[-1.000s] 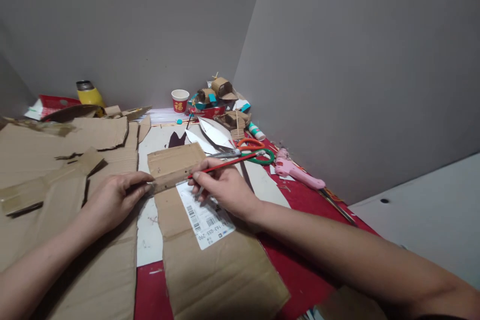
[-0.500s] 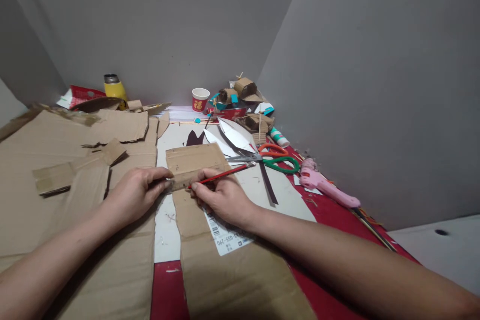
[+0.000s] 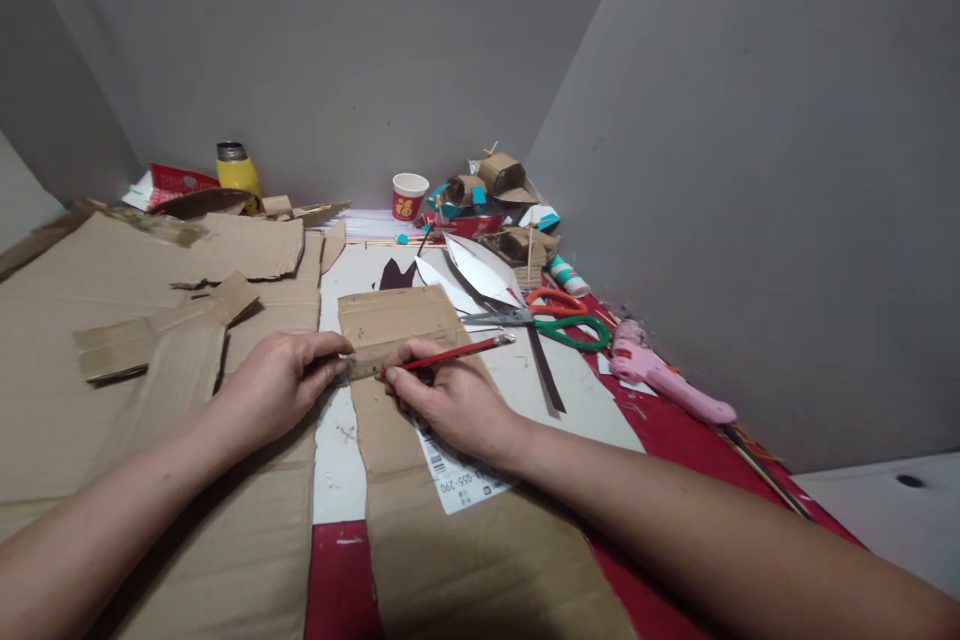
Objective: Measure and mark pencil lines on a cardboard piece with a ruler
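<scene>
Our left hand still pins the ruler flat across the cardboard strip, fingers pressed together on its end, while our right hand pinches the red pencil at the ruler's edge; since a second ago little has shifted, so the marking continues.

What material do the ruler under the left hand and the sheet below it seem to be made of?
The ruler looks like wood or bamboo: tan, matte, with small dark marks, though blurred. The sheet looks like corrugated cardboard: brown, dull, with creases and a white printed label stuck on.
</scene>
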A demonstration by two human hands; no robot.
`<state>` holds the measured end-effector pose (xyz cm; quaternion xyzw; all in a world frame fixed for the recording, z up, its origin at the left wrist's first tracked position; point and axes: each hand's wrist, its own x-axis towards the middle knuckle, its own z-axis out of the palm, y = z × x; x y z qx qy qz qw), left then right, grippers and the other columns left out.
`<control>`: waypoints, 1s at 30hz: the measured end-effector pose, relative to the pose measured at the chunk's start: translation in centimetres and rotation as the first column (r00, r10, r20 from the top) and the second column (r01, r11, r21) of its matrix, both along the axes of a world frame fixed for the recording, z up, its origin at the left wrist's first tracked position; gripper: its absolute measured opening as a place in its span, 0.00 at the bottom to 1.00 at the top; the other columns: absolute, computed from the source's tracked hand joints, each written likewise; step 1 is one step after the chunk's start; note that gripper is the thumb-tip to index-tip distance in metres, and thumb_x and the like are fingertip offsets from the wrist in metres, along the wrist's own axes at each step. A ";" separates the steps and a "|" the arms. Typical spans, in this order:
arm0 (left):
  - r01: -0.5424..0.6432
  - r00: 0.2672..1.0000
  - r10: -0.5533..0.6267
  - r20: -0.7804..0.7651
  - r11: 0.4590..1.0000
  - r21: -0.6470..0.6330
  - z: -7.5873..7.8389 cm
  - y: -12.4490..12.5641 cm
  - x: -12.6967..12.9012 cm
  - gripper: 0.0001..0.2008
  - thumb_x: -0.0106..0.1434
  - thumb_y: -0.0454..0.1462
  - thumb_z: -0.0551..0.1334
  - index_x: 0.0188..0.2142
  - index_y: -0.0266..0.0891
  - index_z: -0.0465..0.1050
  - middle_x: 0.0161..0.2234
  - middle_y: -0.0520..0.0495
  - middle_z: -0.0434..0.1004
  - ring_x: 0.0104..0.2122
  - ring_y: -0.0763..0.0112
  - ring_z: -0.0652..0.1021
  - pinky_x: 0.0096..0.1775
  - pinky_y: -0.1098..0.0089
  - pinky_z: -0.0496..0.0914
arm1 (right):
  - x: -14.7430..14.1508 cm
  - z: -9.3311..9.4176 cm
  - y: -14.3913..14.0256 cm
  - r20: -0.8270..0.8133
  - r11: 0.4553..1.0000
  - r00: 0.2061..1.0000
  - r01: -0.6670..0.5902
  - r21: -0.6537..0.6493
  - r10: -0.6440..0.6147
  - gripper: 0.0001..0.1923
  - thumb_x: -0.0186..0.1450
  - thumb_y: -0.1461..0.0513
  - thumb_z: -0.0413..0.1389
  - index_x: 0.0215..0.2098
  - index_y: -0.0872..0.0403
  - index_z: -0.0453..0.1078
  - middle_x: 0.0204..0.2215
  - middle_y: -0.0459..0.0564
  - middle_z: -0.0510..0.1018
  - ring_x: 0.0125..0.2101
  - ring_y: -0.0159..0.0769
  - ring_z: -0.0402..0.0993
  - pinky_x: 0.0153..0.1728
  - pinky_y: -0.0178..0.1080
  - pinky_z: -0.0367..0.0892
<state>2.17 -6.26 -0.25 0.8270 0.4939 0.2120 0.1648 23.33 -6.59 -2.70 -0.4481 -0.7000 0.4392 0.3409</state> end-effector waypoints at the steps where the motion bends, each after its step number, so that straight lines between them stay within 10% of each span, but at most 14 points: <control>1: -0.001 1.000 0.001 -0.003 1.000 0.001 0.0 0.0 0.0 0.14 0.66 0.40 0.53 0.39 0.40 0.78 0.35 0.46 0.83 0.34 0.66 0.80 0.37 0.69 0.69 | 0.0 0.0 0.0 0.000 1.000 1.000 -0.002 0.001 0.002 0.07 0.65 0.61 0.52 0.28 0.52 0.66 0.20 0.42 0.68 0.22 0.30 0.63 0.25 0.34 0.58; 30: 0.038 0.999 -0.037 -0.012 0.999 0.038 -0.5 0.2 -0.2 0.14 0.67 0.39 0.53 0.39 0.38 0.77 0.35 0.45 0.82 0.34 0.67 0.80 0.36 0.70 0.68 | 0.0 0.0 0.1 0.000 1.000 1.000 0.003 -0.024 -0.003 0.08 0.64 0.61 0.52 0.27 0.53 0.65 0.18 0.42 0.68 0.21 0.29 0.63 0.23 0.34 0.58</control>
